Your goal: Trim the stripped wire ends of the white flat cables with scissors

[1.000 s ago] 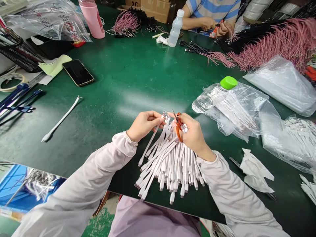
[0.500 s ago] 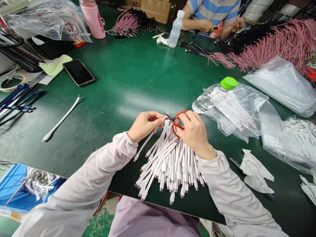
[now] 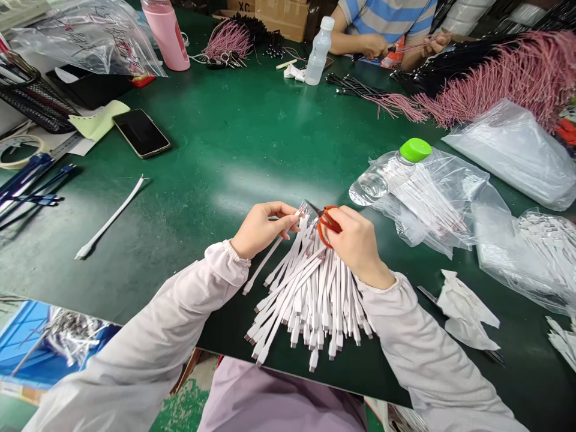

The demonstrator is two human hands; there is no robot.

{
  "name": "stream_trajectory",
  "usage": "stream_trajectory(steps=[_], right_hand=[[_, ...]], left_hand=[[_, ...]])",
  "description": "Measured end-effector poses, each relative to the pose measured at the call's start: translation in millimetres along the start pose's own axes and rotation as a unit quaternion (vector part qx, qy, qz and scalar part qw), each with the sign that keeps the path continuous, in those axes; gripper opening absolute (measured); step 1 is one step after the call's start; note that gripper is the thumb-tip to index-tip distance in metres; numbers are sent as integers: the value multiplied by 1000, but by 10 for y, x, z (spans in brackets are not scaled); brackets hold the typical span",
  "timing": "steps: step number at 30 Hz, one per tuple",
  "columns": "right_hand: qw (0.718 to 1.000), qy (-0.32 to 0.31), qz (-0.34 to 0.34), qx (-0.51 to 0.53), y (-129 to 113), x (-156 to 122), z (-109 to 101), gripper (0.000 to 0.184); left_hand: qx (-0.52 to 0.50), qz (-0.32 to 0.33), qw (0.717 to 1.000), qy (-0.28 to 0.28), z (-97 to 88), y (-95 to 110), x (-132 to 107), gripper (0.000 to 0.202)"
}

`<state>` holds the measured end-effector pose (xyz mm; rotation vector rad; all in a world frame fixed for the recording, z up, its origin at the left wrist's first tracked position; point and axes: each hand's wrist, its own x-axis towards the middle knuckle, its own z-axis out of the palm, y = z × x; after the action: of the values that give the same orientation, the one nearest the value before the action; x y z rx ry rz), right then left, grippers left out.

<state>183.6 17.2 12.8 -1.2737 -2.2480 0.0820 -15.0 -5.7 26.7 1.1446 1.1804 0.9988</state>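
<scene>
Between the fingertips of my left hand is the wire end of a white flat cable, whose plug end points down toward the table's front. My right hand is wrapped round a pair of scissors with orange handles. Their dark blades point up and left, just right of the cable's end, and look closed. Beneath both hands a pile of white cables fans toward the table edge, plugs nearest me and thin pinkish wires at the far ends. One separate white cable lies to the left.
A phone lies at the left, with a pink bottle behind. At the right are a green-capped bottle and bagged cables. Across the table a person in a striped shirt handles pink wires. A blue bin stands lower left.
The scissors have shifted from the cable's end a little to the right, and their blades have gone from spread to closed. My left hand stays nearly in place.
</scene>
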Motion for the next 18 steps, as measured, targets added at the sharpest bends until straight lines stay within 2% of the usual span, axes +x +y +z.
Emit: stream_trajectory(steps=[3, 7, 13, 18], right_hand=[[992, -54, 42, 109, 6, 39, -43, 8], [987, -110, 35, 113, -1, 81, -109, 6], [988, -119, 7, 101, -41, 96, -160, 9], [987, -123, -5, 101, -34, 90, -166, 9]], left_hand=[[-19, -10, 1000, 4, 10, 17, -8, 17], [-21, -11, 1000, 11, 24, 23, -20, 21], [-18, 41, 999, 1, 43, -8, -24, 24], [11, 60, 998, 6, 52, -41, -19, 27]])
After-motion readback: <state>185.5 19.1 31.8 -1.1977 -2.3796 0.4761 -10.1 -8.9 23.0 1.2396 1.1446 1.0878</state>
